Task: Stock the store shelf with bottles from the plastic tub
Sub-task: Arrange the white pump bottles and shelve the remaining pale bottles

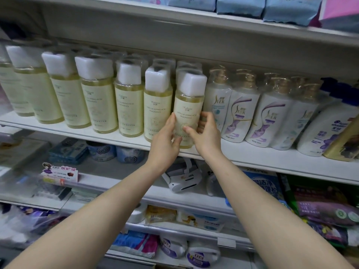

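A tall run of white store shelving fills the view, several tiers deep. The middle store shelf (252,154) carries a long row of yellow bottles (101,105) with white square caps, standing several deep and running left. To their right white Slek shampoo bottles (239,117) with gold pumps crowd close. Pale blue soft packs (240,4) sit on the tier above. Below are blue mosquito-coil boxes (68,152) and, lower right, a green and purple bag (320,206).

The rightmost bottle (187,105) of the yellow row stands at the shelf's front edge, just beside the first Slek bottle. Its long axis is near vertical, cap up and leaning slightly right, its "Camellia Amino Acid Fragrance" label facing the camera. Its base seems to rest on the shelf, though the hands partly hide it.

The left hand (165,140) grips its lower left side. The right hand (206,134) holds the right side, thumb pressed on the label, fingers curled behind.
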Demonstrator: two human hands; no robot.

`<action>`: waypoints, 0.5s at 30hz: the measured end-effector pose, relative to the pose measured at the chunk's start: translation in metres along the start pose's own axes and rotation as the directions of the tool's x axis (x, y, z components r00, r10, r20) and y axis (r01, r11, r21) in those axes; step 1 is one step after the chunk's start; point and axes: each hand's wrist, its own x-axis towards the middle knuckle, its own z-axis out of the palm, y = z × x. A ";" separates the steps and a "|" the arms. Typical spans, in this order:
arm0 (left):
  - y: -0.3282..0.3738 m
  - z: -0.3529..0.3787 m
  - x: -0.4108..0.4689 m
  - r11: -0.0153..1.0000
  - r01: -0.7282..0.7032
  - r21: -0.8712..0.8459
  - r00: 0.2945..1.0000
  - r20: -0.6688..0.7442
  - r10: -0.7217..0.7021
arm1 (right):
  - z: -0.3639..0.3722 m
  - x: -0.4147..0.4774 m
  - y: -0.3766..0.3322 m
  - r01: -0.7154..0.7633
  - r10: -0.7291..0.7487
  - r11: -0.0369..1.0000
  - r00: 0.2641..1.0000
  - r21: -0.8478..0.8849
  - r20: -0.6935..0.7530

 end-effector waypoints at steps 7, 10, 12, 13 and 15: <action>0.000 0.004 0.009 1.000 0.007 0.023 1.000 0.023 -0.007 | 0.002 0.008 0.002 0.006 -0.007 1.000 1.000 -0.024 -0.027; -0.001 0.005 0.009 1.000 0.002 0.016 1.000 0.028 -0.003 | 0.000 0.008 0.002 0.016 -0.016 1.000 1.000 0.002 -0.017; -0.002 0.006 0.009 1.000 0.004 0.013 1.000 0.031 -0.005 | -0.001 0.008 0.002 0.019 -0.019 1.000 1.000 0.014 -0.012; -0.003 0.007 0.008 1.000 0.012 0.009 0.999 0.035 -0.012 | -0.002 0.008 0.002 0.017 -0.017 1.000 1.000 0.020 -0.008; -0.003 0.010 0.003 1.000 0.029 0.004 0.999 0.035 -0.030 | -0.002 0.006 0.002 0.013 -0.013 0.999 1.000 0.029 0.002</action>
